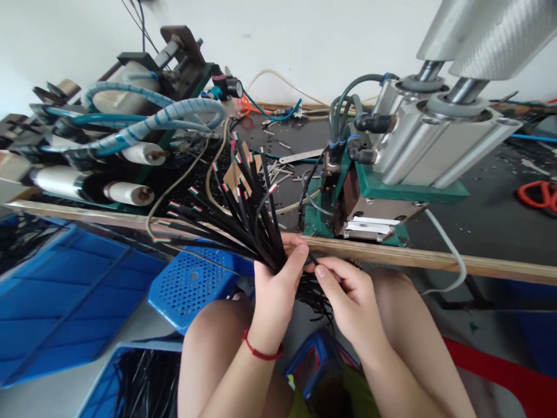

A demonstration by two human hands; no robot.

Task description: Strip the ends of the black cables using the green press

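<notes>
A thick bundle of black cables [243, 223] fans out up and to the left, its tips showing small red, white and green wire ends. My left hand [278, 281] is wrapped round the bundle, with a red string bracelet [262, 352] on the wrist. Just to the right, my right hand [348, 290] pinches a single black cable [312, 258] between thumb and forefinger, close to the left thumb. The lower part of the bundle [317, 299] hangs below both hands, partly hidden by them.
A pneumatic machine [383, 215] with metal cylinders stands right of centre on the dark bench [491, 232]. Another machine with white rollers [130, 193] is at left. Blue stool [191, 281], blue crate [65, 302], bin of black cables [148, 377] and red-handled scissors [536, 191] surround them.
</notes>
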